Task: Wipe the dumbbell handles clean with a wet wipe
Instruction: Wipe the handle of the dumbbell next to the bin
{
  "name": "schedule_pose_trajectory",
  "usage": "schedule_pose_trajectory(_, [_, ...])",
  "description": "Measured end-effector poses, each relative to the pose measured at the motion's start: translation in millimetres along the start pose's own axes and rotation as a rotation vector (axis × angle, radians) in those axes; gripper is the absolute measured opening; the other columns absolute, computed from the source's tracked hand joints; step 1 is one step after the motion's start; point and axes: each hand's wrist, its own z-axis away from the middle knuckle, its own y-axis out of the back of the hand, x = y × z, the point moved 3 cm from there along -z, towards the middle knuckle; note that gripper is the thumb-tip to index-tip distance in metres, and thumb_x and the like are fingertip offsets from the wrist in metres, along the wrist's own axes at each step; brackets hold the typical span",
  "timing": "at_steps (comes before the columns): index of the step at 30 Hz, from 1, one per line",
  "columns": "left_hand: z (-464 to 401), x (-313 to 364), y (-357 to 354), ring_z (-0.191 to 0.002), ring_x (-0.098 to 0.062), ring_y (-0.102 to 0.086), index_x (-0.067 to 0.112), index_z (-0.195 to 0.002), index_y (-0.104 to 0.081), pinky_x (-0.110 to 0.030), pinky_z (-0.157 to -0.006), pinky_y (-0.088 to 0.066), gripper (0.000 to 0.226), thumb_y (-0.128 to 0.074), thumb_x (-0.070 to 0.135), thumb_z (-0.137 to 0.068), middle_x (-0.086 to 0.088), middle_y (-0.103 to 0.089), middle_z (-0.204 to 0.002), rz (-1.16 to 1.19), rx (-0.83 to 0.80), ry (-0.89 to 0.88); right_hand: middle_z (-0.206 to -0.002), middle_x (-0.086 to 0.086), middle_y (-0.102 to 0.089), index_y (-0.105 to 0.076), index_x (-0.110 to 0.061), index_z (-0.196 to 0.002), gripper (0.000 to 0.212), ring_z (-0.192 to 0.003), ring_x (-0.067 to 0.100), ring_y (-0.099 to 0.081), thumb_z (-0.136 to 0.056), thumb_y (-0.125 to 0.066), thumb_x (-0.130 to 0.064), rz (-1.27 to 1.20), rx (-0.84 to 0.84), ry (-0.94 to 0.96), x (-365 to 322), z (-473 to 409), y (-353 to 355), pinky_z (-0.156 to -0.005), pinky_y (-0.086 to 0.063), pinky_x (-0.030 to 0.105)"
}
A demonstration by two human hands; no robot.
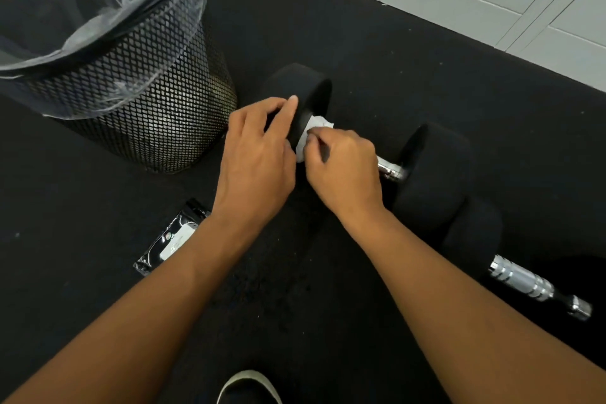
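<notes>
**Fingers on wipe at dumbbell handle**

Right-hand fingers (314, 138) curled, pinching white wet wipe (314, 126) against handle at frame centre. Left hand (259, 154) gripping black end of dumbbell (426, 174), beside mesh bin (147, 115).

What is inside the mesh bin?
The mesh bin holds a clear plastic liner folded over its rim. The liner's dark inside shows no contents clearly; the bottom is hidden.
</notes>
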Motion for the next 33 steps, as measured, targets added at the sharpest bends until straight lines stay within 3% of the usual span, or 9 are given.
schedule_pose_trajectory(3, [-1.4, 2.0, -1.9, -0.127, -0.032, -0.046, 0.008, -0.147, -0.05, -0.043, -0.102, -0.048, 0.053, -0.057, 0.008, -0.094, -0.014, -0.049, -0.143, -0.048, -0.025, -0.017, -0.137, 0.007, -0.054, -0.055, -0.012, -0.138, 0.045, -0.124, 0.019, -0.053, -0.096, -0.067, -0.021, 0.048, -0.141, -0.034, 2.3, -8.8, -8.4, -0.099, -0.051, 0.031])
schedule_pose_trajectory(5, [-2.1, 2.9, -2.9, -0.128, -0.031, -0.046, 0.009, -0.147, -0.05, -0.044, -0.101, -0.048, 0.054, -0.056, 0.008, -0.093, -0.013, -0.049, -0.143, -0.049, -0.034, -0.007, -0.142, 0.01, -0.054, -0.051, -0.009, -0.142, 0.052, -0.129, 0.024, -0.053, -0.094, -0.069, -0.018, 0.18, -0.218, -0.014, 3.9, -11.5, -14.5, -0.106, -0.048, 0.036])
schedule_pose_trajectory(9, [-3.1, 4.0, -2.7, -0.126, -0.031, -0.046, 0.009, -0.146, -0.051, -0.043, -0.099, -0.049, 0.054, -0.055, 0.008, -0.093, -0.012, -0.049, -0.143, -0.054, -0.03, 0.007, -0.118, 0.013, -0.07, -0.061, -0.006, -0.127, 0.032, -0.107, 0.03, -0.067, -0.096, -0.061, -0.008, 0.441, -0.247, 0.06, 1.8, -16.2, -8.9, -0.109, -0.046, 0.043])
schedule_pose_trajectory(14, [-0.9, 4.2, -2.7, -0.131, -0.031, -0.043, 0.009, -0.149, -0.046, -0.045, -0.103, -0.048, 0.055, -0.055, 0.009, -0.095, -0.013, -0.046, -0.146, -0.079, -0.043, 0.009, -0.112, 0.014, -0.071, -0.06, -0.003, -0.125, 0.027, -0.111, 0.031, -0.067, -0.102, -0.049, -0.01, 0.606, -0.315, -0.022, 3.1, -12.6, 4.1, -0.123, -0.028, 0.047])
schedule_pose_trajectory(18, [0.6, 3.8, -4.7, -0.131, -0.031, -0.042, 0.01, -0.151, -0.043, -0.044, -0.104, -0.047, 0.057, -0.054, 0.009, -0.096, -0.012, -0.042, -0.148, -0.106, -0.06, -0.004, -0.097, 0.01, -0.069, -0.064, -0.004, -0.12, 0.024, -0.102, 0.03, -0.065, -0.104, -0.048, -0.012, 0.73, -0.437, -0.052, 0.5, -10.0, 16.2, -0.128, -0.015, 0.049])
schedule_pose_trajectory(21, [2.7, 3.9, -3.7, -0.133, -0.031, -0.041, 0.009, -0.153, -0.041, -0.042, -0.108, -0.046, 0.057, -0.054, 0.008, -0.097, -0.012, -0.041, -0.15, -0.121, -0.063, -0.007, -0.07, 0.002, -0.058, -0.067, -0.014, -0.117, 0.024, -0.091, 0.029, -0.064, -0.103, -0.048, -0.016, 0.901, -0.506, -0.003, -2.0, -6.0, 25.5, -0.128, -0.005, 0.053])
schedule_pose_trajectory(25, [5.0, 8.8, -1.6, -0.133, -0.031, -0.041, 0.008, -0.153, -0.039, -0.038, -0.11, -0.044, 0.059, -0.056, 0.005, -0.096, -0.013, -0.04, -0.149, -0.108, -0.046, -0.007, -0.089, 0.002, -0.072, -0.058, -0.019, -0.133, 0.032, -0.123, 0.043, -0.058, -0.103, -0.045, -0.025, 1.166, -0.639, 0.063, -0.4, 7.3, 42.0, -0.125, 0.003, 0.061])
schedule_pose_trajectory(29, [10.8, 14.0, 0.4, -0.138, -0.03, -0.037, 0.006, -0.154, -0.037, -0.038, -0.114, -0.041, 0.063, -0.058, 0.005, -0.094, -0.015, -0.037, -0.152, -0.058, -0.069, 0.02, -0.08, -0.001, -0.066, -0.062, -0.016, -0.125, 0.027, -0.112, 0.036, -0.063, -0.102, -0.048, -0.021, 1.141, -0.632, 0.033, 0.2, 6.0, 48.7, -0.126, -0.001, 0.059])
schedule_pose_trajectory(33, [14.0, 14.2, 3.6, -0.146, -0.025, -0.031, 0.008, -0.153, -0.041, -0.023, -0.117, -0.021, 0.06, -0.061, 0.01, -0.096, -0.011, -0.035, -0.157, 0.09, -0.097, 0.092, -0.071, 0.002, -0.056, -0.067, -0.015, -0.116, 0.022, -0.099, 0.031, -0.063, -0.1, -0.051, -0.015, 0.943, -0.544, 0.099, -11.9, 9.3, 59.6, -0.128, -0.009, 0.052])
